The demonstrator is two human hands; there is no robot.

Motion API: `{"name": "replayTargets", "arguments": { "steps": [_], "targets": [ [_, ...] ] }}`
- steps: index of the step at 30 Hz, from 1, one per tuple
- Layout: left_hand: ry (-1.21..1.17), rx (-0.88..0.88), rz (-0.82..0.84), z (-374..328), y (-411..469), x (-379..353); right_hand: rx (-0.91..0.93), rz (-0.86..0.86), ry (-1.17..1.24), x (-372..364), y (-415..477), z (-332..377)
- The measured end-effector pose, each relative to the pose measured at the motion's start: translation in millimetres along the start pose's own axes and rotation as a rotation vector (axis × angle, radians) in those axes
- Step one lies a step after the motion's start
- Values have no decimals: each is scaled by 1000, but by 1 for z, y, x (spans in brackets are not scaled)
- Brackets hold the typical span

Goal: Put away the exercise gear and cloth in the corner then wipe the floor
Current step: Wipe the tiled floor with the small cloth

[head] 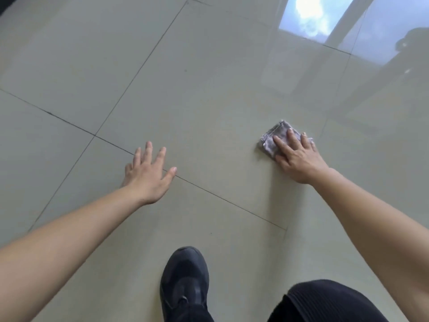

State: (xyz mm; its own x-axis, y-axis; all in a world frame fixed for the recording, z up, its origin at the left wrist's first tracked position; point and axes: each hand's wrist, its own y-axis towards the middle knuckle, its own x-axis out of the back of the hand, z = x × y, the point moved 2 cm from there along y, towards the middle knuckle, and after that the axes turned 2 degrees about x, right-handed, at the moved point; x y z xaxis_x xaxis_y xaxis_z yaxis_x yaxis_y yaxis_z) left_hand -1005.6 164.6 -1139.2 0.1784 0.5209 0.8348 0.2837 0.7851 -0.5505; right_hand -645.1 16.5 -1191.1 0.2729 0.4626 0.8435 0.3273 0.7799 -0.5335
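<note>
shoe (184, 282): black, nearest you, planted on the tile, bottom centre.
trouser leg (325, 300): black, ribbed, bent knee at bottom right. You look crouched.
left hand (148, 175): released, palm down, fingers spread and straight, grasping nothing. Sits over a grout line (220, 198). Can't tell if it touches the tile or hovers.
right hand (299, 159): flat, fingers straight, pressing down on the cloth. No curl round it, no pinch.
grey cloth (270, 141): folded into a small pad, lying on the floor under your right fingers. Right of centre, well apart from the left hand.
tiled floor (209, 89): pale, glossy, large tiles, a few tiny dark specks.
window reflection (313, 17): bright sky patch mirrored in the far tiles, top right, with a dark blurred shape beside it that's too vague to name.
stage: wiping, judging by the cloth pressed flat to the tile.
done: can't confirm the put-away. No exercise gear and no corner in view. The floor around you carries only the cloth.
left: most of the wiping, probably. No wet streak shows which tiles are covered, so the share is unclear.
containers: none in view, so no contents to report.
</note>
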Motion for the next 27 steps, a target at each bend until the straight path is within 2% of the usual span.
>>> {"name": "replayTargets", "arguments": {
  "steps": [3, 8, 10, 11, 12, 13, 14, 17, 18, 19, 20, 23, 27],
  "targets": [
    [-146, 106, -77, -6, 13, -43, 20, -63, 17, -4, 7, 29],
    [-173, 157, -155, -11, 3, -90, 587, -51, -120, -59, -53, 128],
    [-179, 134, -197, -8, 1, -95, 781, -4, -201, -58, -48, 128],
    [-182, 128, -206, -6, 1, -95, 813, -20, -240, -50, -34, 118],
    [-185, 123, -213, -4, 2, -97, 774, -55, -242, -39, -17, 105],
    [-184, 123, -220, -2, 2, -97, 660, -111, -194, -24, 3, 87],
    [-186, 129, -229, -1, 2, -99, 494, -157, -121, -8, 25, 65],
    [-208, 170, -261, 3, 3, -99, -68, -110, 57, 28, 65, 18],
    [-206, 177, -272, 5, 3, -99, -148, -108, 73, 32, 69, 21],
    [-207, 182, -279, 7, 5, -98, -151, -115, 69, 32, 69, 35],
    [-215, 192, -281, 11, 6, -96, -76, -123, 55, 27, 66, 55],
    [-242, 251, -302, 21, 8, -91, 367, -158, -28, -10, 35, 132],
    [-306, 370, -328, 36, 15, -87, 910, -35, -207, -34, 3, 196]
  ]
}}
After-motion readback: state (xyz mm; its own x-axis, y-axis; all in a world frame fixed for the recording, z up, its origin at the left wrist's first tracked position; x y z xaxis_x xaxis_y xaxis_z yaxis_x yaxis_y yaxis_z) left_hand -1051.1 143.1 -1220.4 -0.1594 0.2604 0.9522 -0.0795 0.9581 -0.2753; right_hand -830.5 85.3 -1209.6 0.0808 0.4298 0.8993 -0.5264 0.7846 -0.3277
